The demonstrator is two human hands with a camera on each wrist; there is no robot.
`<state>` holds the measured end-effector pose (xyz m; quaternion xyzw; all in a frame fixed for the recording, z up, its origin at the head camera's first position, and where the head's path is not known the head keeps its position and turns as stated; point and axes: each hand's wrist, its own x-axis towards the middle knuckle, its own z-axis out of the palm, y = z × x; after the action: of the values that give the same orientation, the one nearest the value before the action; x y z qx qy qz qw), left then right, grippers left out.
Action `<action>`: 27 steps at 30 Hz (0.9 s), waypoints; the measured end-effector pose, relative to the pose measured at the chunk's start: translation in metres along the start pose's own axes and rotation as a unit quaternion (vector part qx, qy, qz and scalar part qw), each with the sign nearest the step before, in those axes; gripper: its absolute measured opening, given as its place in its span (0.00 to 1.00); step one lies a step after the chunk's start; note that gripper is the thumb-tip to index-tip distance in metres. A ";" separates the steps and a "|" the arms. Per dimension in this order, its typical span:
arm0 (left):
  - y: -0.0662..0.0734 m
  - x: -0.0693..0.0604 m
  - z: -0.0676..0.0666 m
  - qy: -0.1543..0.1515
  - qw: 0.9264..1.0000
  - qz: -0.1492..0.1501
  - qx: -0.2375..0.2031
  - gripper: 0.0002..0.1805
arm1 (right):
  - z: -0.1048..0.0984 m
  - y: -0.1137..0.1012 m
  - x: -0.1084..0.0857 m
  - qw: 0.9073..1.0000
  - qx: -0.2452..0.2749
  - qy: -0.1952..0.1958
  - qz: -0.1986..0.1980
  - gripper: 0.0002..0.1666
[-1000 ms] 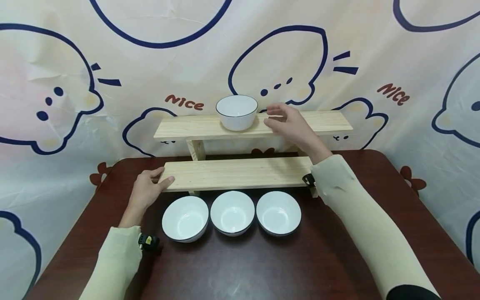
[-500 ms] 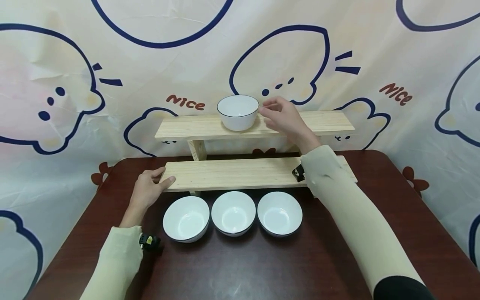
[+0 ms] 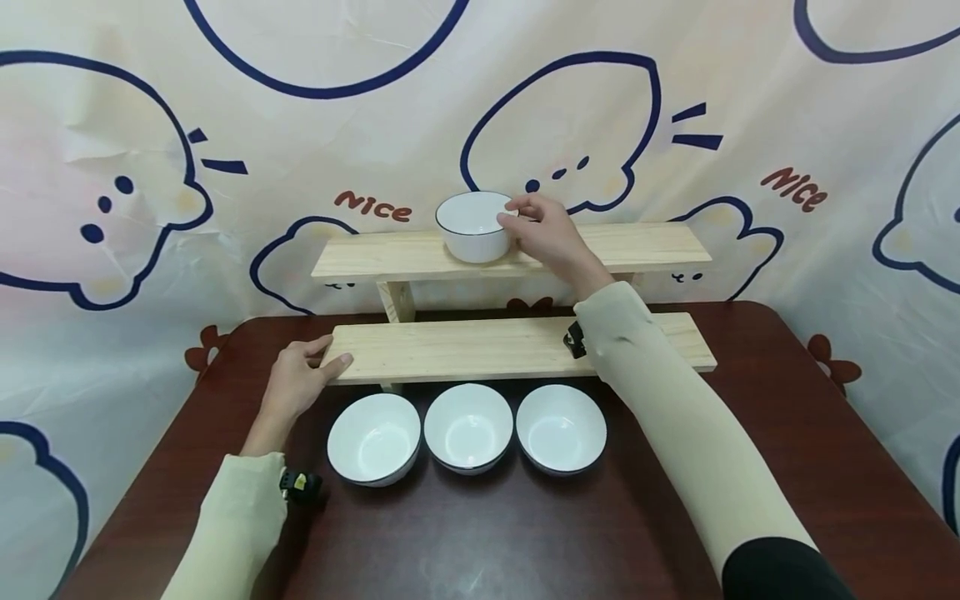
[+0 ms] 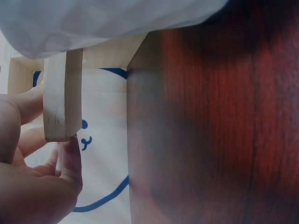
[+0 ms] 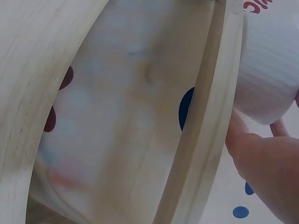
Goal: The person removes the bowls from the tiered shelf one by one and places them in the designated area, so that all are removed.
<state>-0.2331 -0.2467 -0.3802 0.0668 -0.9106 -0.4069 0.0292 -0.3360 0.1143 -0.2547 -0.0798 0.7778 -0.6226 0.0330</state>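
Observation:
A white bowl (image 3: 471,242) with a dark rim stands upright on the top board (image 3: 360,254) of a two-tier wooden shelf. My right hand (image 3: 549,237) pinches its right side, thumb at the front and fingers at the rim; in the right wrist view the thumb lies close against the bowl (image 5: 266,70). At the shelf's lower board (image 3: 465,350), my left hand (image 3: 291,387) grips the left end. The left wrist view has the board's end (image 4: 55,102) between thumb and fingers. In front are three matching bowls in a row: left (image 3: 373,437), middle (image 3: 468,427), right (image 3: 561,427).
The shelf stands on a dark reddish-brown table (image 3: 480,542). Behind it hangs a pale curtain (image 3: 337,142) with cartoon outlines. My right forearm passes over the right part of the lower board.
My right hand has moved left along the top board, from beside the bowl to its rim, and has taken hold there. The left hand keeps its place on the lower board.

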 end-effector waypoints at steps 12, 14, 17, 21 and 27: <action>0.000 0.000 0.001 0.002 1.000 0.005 0.001 0.35 | -0.003 0.006 0.001 0.998 -0.050 -0.018 -0.027 0.18; 0.000 0.000 0.000 0.002 1.000 0.005 0.001 0.35 | -0.003 0.007 0.001 0.998 -0.054 -0.020 -0.036 0.18; 0.000 0.000 0.000 0.002 1.000 0.004 0.001 0.35 | -0.003 0.007 0.002 0.997 -0.059 -0.023 -0.054 0.17; 0.000 0.000 0.000 0.002 1.000 0.004 0.000 0.35 | -0.002 0.007 0.001 0.994 -0.064 -0.026 -0.085 0.16; 0.001 0.000 0.000 0.001 1.000 -0.005 -0.003 0.35 | 0.000 0.007 0.000 0.989 -0.090 -0.015 -0.118 0.17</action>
<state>-0.2336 -0.2462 -0.3800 0.0717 -0.9092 -0.4093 0.0282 -0.3371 0.1162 -0.2617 -0.1826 0.8155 -0.5481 -0.0363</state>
